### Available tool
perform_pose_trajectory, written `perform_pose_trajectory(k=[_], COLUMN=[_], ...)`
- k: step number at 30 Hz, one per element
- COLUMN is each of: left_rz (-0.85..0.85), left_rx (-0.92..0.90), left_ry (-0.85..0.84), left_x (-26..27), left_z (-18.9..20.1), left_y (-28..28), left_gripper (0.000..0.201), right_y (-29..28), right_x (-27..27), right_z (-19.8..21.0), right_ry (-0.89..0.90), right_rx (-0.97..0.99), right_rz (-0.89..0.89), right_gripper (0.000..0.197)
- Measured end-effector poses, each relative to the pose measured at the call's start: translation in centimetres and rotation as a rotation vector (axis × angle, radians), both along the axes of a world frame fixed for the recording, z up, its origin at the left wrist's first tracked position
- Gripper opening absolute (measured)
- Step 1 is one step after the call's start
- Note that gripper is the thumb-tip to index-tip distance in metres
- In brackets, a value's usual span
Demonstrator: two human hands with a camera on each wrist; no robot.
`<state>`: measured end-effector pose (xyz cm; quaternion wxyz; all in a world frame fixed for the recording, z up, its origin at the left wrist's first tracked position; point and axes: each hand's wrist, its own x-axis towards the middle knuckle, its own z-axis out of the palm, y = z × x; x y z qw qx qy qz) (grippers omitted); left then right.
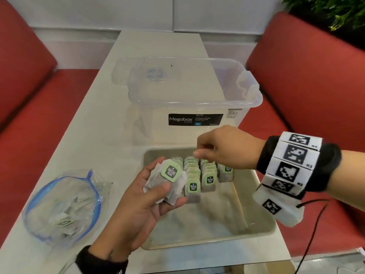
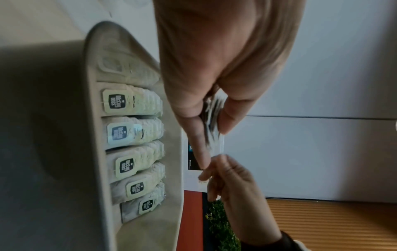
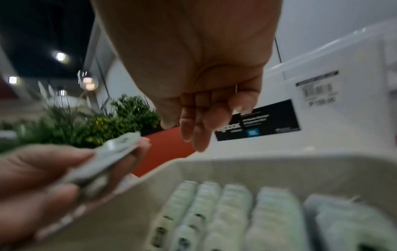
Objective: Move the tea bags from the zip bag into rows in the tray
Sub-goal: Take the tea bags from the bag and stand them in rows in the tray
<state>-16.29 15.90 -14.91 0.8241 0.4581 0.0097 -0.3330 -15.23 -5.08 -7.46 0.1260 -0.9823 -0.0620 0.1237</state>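
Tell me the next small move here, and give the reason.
Probably the right hand should pinch the top tea bag off the stack in the left hand and stand it in a row in the tray: the right hand holds nothing, and more bags wait in the zip bag.

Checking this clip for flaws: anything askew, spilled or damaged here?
Nothing stands out. Tea bags stand in neat rows in the tray; the left hand holds a stack; the zip bag lies open.
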Motion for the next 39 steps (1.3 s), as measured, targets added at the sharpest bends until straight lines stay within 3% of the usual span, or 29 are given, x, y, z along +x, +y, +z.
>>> perform_pose_trajectory(k=[4, 8, 15, 21, 27, 34, 39], left_rz=[-0.010, -0.012, 0.105, 0.096, 0.081, 0.072, 0.058], left_rx=[0.008, 0.027, 0.142, 0.214, 0.236, 0.243, 0.227], left_ry=[-0.075, -0.128, -0.165, -0.207, -0.226, -0.222, -0.236], left_x=[-0.2, -0.5, -0.6, -0.8, -0.8, -0.7, -0.7], left_z=[0.1, 0.3, -0.5, -1.5, -1.7, -1.9, -2.1], left_y=[-0.2, -0.6, -0.7, -0.5, -0.5, -0.4, -0.4], left_gripper=[0.064, 0.058, 0.062, 0.061, 0.061, 0.062, 0.061], right_y=[2.5, 2.9, 0.2, -3.2, -5.0, -4.3, -3.4], right_x=[-1.1, -1.2, -0.5, -0.2, 0.0, 0.7, 1.8], right_z=[0.3, 0.4, 1.6, 1.1, -0.5, -2.6, -3.7], right_ry=[0.022, -0.071, -0.162, -0.084, 0.083, 0.291, 0.339], right_rx=[0.304, 0.358, 0.578, 0.334, -0.050, -0.354, -0.486], right_rz=[-0.031, -0.033, -0.099, -0.134, -0.166, -0.099, -0.054], right_gripper=[0.025, 0.015, 0.019, 0.016, 0.011, 0.010, 0.009])
